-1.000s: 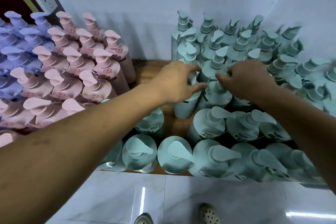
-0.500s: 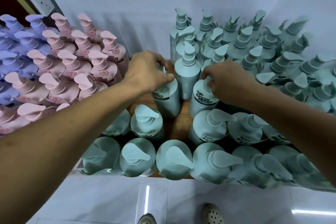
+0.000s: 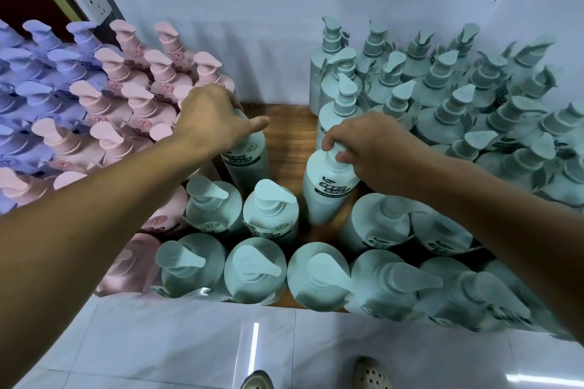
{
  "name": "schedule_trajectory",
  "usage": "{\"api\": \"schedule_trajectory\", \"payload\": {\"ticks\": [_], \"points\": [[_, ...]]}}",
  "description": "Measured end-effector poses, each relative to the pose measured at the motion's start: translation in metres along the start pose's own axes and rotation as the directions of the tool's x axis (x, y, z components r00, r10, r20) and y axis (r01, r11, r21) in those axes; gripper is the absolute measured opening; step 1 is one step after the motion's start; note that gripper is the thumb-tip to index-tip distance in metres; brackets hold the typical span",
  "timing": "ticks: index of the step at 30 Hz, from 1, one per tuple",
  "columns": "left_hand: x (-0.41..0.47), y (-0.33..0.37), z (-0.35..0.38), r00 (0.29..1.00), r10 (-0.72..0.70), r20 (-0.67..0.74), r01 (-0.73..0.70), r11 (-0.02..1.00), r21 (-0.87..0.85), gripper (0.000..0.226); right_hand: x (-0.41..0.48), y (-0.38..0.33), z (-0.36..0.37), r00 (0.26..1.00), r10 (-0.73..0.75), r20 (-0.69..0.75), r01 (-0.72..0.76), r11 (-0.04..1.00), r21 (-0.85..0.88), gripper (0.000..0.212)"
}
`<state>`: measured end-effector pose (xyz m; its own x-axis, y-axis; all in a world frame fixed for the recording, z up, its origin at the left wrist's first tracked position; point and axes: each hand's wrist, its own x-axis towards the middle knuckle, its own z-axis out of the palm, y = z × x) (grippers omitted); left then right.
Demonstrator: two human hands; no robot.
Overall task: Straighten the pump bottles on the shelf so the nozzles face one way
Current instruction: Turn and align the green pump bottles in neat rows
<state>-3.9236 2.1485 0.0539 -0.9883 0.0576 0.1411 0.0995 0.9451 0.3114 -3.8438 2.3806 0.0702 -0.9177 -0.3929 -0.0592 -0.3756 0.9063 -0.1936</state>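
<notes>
Left hand [image 3: 215, 118] gripped the top of left bottle [image 3: 249, 156], beside pink bottles [image 3: 132, 95]. Right hand [image 3: 373, 148] pinched pump of right bottle [image 3: 328, 196]. Both teal, on shelf [image 3: 290, 133], apart.

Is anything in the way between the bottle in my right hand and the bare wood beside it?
Nothing visible. The right hand grips the pump of a green bottle, and the bare wooden shelf lies open beside it, up to the second green bottle held by the left hand.

left hand [image 3: 211, 117]: grips teal bottle [image 3: 249, 155] | right hand [image 3: 369, 148]: second bottle [image 3: 328, 189] (at pump)
</notes>
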Motion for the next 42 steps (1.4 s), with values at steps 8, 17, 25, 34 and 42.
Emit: {"api": "schedule_trajectory", "payload": {"ticks": [8, 17, 25, 34, 42], "points": [[-0.005, -0.007, 0.005, 0.998, 0.013, 0.064, -0.009, 0.998, -0.058, 0.060, -0.014, -0.019, 0.018, 0.994, -0.062, 0.086, 0.051, 0.992, 0.118, 0.029], [-0.080, 0.008, -0.026, 0.694, 0.553, 0.461, -0.555, 0.819, -0.146, 0.059, -0.017, -0.020, 0.024, 0.989, -0.010, 0.146, -0.013, 0.988, 0.155, 0.028], [-0.075, 0.004, -0.016, 0.625, 0.660, 0.417, -0.642, 0.739, -0.206, 0.026, -0.023, -0.026, 0.022, 0.988, 0.009, 0.151, -0.034, 0.987, 0.159, 0.028], [-0.074, 0.000, -0.015, 0.664, 0.619, 0.420, -0.611, 0.773, -0.172, 0.031, -0.035, -0.033, 0.023, 0.993, -0.018, 0.112, 0.007, 0.995, 0.097, 0.038], [-0.073, -0.001, -0.014, 0.666, 0.630, 0.399, -0.623, 0.764, -0.168, 0.023, -0.035, -0.031, 0.024, 0.996, -0.049, 0.071, 0.036, 0.985, 0.167, 0.032]]}}
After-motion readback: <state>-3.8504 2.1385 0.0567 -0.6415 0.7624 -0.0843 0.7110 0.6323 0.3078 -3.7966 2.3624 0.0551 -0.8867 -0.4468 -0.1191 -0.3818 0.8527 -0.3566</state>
